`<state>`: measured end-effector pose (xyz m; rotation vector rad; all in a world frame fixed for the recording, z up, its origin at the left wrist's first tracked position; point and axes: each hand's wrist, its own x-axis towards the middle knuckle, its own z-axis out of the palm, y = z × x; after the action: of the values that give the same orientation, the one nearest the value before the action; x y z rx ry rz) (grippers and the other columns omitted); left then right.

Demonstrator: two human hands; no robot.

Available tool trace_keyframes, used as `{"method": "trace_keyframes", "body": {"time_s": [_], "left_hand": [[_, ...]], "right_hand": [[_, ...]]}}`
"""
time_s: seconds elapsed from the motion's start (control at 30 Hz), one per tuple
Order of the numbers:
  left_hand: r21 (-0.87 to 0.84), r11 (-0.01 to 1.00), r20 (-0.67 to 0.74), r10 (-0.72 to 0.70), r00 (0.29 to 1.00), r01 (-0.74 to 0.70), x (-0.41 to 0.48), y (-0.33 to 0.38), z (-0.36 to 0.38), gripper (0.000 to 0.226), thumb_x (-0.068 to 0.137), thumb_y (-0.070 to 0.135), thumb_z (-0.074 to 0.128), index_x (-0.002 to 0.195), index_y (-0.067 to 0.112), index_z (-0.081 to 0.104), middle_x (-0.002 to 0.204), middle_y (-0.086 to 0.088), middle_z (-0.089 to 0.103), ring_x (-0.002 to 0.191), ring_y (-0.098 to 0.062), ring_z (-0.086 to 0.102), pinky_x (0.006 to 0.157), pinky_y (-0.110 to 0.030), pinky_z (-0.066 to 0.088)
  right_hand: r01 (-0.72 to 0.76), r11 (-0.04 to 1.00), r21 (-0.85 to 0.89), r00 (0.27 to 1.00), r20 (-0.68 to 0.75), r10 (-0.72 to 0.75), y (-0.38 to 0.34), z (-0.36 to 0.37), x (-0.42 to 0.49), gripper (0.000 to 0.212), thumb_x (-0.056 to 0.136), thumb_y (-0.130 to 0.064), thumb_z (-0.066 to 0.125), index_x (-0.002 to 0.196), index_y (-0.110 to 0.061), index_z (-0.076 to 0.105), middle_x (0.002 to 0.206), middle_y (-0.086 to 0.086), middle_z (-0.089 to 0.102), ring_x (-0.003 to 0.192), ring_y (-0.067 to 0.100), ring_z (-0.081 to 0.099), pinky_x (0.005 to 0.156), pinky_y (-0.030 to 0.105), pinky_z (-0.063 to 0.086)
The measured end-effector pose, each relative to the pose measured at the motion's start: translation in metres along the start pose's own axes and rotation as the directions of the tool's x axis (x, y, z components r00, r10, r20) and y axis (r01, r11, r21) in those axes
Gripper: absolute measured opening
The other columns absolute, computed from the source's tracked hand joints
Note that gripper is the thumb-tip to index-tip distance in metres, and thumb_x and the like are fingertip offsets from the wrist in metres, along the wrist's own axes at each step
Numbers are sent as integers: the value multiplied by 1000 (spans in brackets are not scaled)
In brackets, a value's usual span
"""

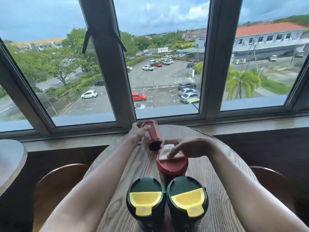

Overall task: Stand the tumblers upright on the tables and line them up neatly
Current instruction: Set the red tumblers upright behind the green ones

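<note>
A round wooden table (209,181) carries several tumblers. Two dark green tumblers with yellow lids stand upright side by side at the near edge, the left green tumbler (145,198) touching the right green tumbler (187,197). Behind them stands a red tumbler with a white flip lid (172,166); my right hand (185,148) rests on its lid, fingers curled over the top. At the far edge, a second red tumbler (153,135) lies tilted on its side, its dark base toward me. My left hand (138,131) grips its far end.
A window sill and dark window frame (167,119) run right behind the table. Two wooden chair backs, the left chair (56,185) and the right chair (267,181), flank the table. Another round tabletop (10,161) sits at the left edge.
</note>
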<state>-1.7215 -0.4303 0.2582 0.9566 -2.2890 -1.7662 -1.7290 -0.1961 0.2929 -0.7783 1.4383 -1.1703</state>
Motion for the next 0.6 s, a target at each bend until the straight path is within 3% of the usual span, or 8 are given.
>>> {"method": "trace_keyframes", "body": {"time_s": [0.1, 0.17, 0.33, 0.47, 0.6], "left_hand": [[4, 999, 35, -32, 999, 32, 16, 0, 7, 73, 78, 50, 72, 134, 20, 39, 125, -7, 54, 108, -34, 62, 79, -42, 56], [-2, 1000, 62, -26, 998, 26, 24, -2, 10, 77, 67, 53, 78, 127, 16, 48, 121, -12, 62, 95, -29, 66, 65, -37, 58], [-113, 992, 72, -52, 996, 60, 20, 2, 13, 70, 75, 30, 80, 130, 20, 39, 122, -17, 58, 90, -31, 62, 52, -32, 51], [-146, 989, 88, 41, 995, -28, 4, 1, 10, 73, 68, 21, 84, 128, 29, 43, 125, -9, 59, 99, -31, 64, 58, -34, 53], [-74, 941, -5, 331, 944, -330, -35, -7, -1, 69, 64, 14, 88, 118, 31, 47, 118, -8, 64, 100, -24, 64, 82, -39, 55]], "right_hand": [[-6, 999, 51, 998, 67, 3, 2, -5, 6, 23, 85, 2, 58, 99, -17, 56, 85, -1, 63, 72, 11, 64, 59, 18, 52], [0, 998, 60, 997, 82, -5, 4, -6, 7, 24, 84, 3, 58, 97, -17, 56, 83, -2, 63, 69, 10, 63, 56, 17, 51], [2, 999, 52, 997, 71, -6, 1, -3, 6, 25, 83, 2, 59, 100, -15, 53, 84, 0, 61, 67, 9, 63, 54, 17, 51], [23, 1000, 8, 1000, -4, -23, 1, 3, -1, 28, 82, -4, 66, 105, -14, 54, 90, 3, 62, 77, 14, 62, 64, 21, 50], [77, 996, -48, 984, -159, -84, 7, 15, -13, 29, 82, -9, 70, 109, -11, 59, 94, 4, 64, 83, 15, 62, 71, 25, 47]]}}
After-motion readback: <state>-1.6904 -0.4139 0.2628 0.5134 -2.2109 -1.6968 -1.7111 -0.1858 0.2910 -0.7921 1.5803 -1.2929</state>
